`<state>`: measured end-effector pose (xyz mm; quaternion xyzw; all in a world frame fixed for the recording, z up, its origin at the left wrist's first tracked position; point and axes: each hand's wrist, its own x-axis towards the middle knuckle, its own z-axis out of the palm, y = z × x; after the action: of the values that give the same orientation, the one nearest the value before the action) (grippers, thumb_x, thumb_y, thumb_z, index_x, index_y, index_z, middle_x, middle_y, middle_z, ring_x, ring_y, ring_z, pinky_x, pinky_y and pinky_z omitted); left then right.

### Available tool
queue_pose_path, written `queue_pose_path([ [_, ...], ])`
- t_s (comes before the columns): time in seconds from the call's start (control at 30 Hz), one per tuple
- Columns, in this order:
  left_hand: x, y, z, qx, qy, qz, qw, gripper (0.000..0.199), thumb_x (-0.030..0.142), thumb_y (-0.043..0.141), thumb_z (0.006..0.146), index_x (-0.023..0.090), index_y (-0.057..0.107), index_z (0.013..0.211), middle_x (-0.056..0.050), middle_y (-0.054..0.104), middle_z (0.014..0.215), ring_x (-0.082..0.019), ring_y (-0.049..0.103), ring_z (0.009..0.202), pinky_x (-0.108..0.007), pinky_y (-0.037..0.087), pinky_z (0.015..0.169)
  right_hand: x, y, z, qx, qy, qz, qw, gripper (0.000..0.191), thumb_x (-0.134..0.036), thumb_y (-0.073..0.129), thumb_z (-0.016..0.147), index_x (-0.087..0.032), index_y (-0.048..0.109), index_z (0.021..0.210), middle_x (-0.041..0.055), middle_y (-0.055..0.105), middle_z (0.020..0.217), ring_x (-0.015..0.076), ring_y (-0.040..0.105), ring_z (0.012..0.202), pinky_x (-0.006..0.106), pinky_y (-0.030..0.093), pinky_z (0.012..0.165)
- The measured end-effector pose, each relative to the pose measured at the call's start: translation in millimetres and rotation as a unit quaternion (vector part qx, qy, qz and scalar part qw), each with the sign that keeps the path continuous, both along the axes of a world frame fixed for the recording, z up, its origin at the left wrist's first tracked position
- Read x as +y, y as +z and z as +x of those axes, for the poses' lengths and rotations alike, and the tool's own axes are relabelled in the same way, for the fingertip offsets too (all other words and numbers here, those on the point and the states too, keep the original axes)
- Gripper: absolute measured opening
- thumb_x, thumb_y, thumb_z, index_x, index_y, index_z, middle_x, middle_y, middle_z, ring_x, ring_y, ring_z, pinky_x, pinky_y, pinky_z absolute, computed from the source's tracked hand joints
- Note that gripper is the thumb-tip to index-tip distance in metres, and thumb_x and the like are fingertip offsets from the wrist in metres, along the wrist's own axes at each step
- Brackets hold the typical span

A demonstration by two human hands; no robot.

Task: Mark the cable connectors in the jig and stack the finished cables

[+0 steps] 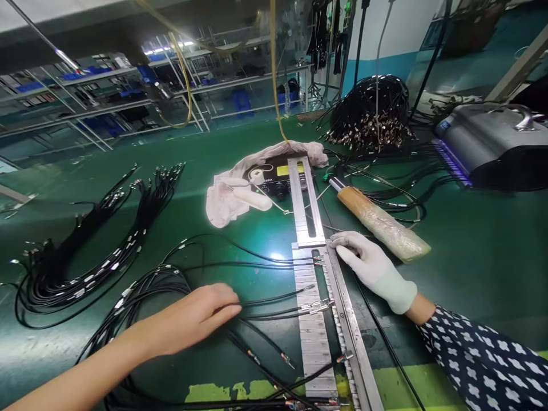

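My bare left hand [212,308] is closed on black cables [269,298] left of the metal fixture. Cable ends with metal connectors [315,307] lie across the slotted metal fixture [314,342], which runs toward the front edge. My right hand [370,265], in a white glove, rests at the upper right side of the fixture's rail [342,297], its fingers curled; what is between the fingertips, if anything, is hidden. Beyond, a flat slotted metal plate [298,211] leans over a black device [280,185] with a yellow label.
Bundled black cables [141,228] lie at the left. A pink-white cloth [225,200] wraps round the device. Right of it is a taped handle tool [377,222]. Further back are a cable heap [372,114] and a grey-black machine [496,145] with purple light. Hoses hang overhead.
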<state>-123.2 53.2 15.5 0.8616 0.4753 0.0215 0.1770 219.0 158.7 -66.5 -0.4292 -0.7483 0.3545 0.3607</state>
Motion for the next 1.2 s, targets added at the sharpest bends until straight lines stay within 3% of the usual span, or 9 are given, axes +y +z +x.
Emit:
queue_pose_path([
  [0.07,8.9,-5.4,12.8,0.023,0.017,-0.028,0.999,0.025,0.024,0.042,0.100,0.020,0.062,0.085,-0.001,0.061,0.083,-0.015,0.058,0.078,-0.026,0.048,0.073,0.3,-0.3,0.6,-0.001,0.001,0.000,1.000,0.018,-0.032,0.050,0.096,-0.022,0.065,0.098,0.0065,0.063,0.111,0.0248,0.057,0.109,0.045,0.044,0.100],
  [0.17,16.3,-24.5,36.2,0.010,0.034,-0.015,0.999,0.016,0.018,0.045,0.095,0.018,0.057,0.105,-0.006,0.060,0.098,-0.022,0.054,0.091,-0.036,0.046,0.081,-0.5,-0.5,2.2,-0.003,0.011,0.001,1.000,0.017,-0.030,0.051,0.095,-0.022,0.066,0.097,0.0066,0.063,0.113,0.0250,0.056,0.112,0.045,0.043,0.101],
  [0.33,12.3,-50.5,65.5,-0.094,0.041,-0.033,0.994,0.017,0.013,0.038,0.094,0.018,0.051,0.104,-0.006,0.057,0.096,-0.021,0.052,0.086,-0.034,0.045,0.076,-4.7,-0.5,5.7,-0.017,0.026,-0.003,1.000,0.014,-0.027,0.053,0.094,-0.024,0.066,0.097,0.0058,0.059,0.123,0.0243,0.055,0.116,0.043,0.046,0.101],
  [0.57,14.6,-51.5,70.0,-0.138,0.027,-0.054,0.989,0.012,0.019,0.042,0.099,0.021,0.053,0.101,-0.003,0.056,0.089,-0.018,0.052,0.081,-0.029,0.042,0.070,-3.0,-0.9,4.6,-0.006,0.012,-0.011,1.000,0.016,-0.023,0.052,0.095,-0.025,0.065,0.103,0.0042,0.061,0.120,0.0227,0.055,0.116,0.043,0.044,0.103],
  [0.73,33.5,-56.5,70.8,-0.163,0.030,0.063,0.984,0.014,0.017,0.045,0.099,0.018,0.059,0.104,-0.004,0.053,0.085,-0.015,0.050,0.075,-0.026,0.041,0.065,-2.7,0.5,3.6,0.002,0.010,-0.023,1.000,0.016,-0.023,0.053,0.094,-0.025,0.066,0.103,0.0041,0.061,0.120,0.0228,0.055,0.116,0.042,0.045,0.104],
  [0.9,52.6,-60.8,67.8,-0.096,-0.019,0.149,0.984,0.028,0.015,0.039,0.099,0.016,0.058,0.120,-0.001,0.049,0.074,-0.013,0.045,0.064,-0.023,0.036,0.056,-2.4,2.5,2.8,0.003,0.002,-0.029,1.000,0.015,-0.025,0.053,0.095,-0.024,0.067,0.101,0.0051,0.062,0.119,0.0244,0.056,0.116,0.044,0.045,0.104],
  [1.03,59.2,-61.2,66.2,-0.075,-0.079,0.143,0.984,0.035,0.013,0.033,0.099,0.016,0.058,0.124,-0.001,0.050,0.073,-0.013,0.045,0.061,-0.023,0.036,0.055,-2.2,3.2,2.8,0.003,0.001,-0.021,1.000,0.015,-0.024,0.054,0.094,-0.024,0.067,0.100,0.0049,0.062,0.117,0.0243,0.056,0.116,0.044,0.045,0.103],
  [1.2,62.6,-61.1,66.5,-0.089,-0.091,0.107,0.986,0.035,0.014,0.034,0.099,0.014,0.059,0.122,-0.003,0.053,0.076,-0.014,0.048,0.063,-0.024,0.037,0.055,-2.0,4.3,3.0,0.002,0.006,-0.017,1.000,0.015,-0.020,0.053,0.094,-0.024,0.067,0.098,0.0041,0.062,0.116,0.0229,0.057,0.114,0.041,0.045,0.102],
])
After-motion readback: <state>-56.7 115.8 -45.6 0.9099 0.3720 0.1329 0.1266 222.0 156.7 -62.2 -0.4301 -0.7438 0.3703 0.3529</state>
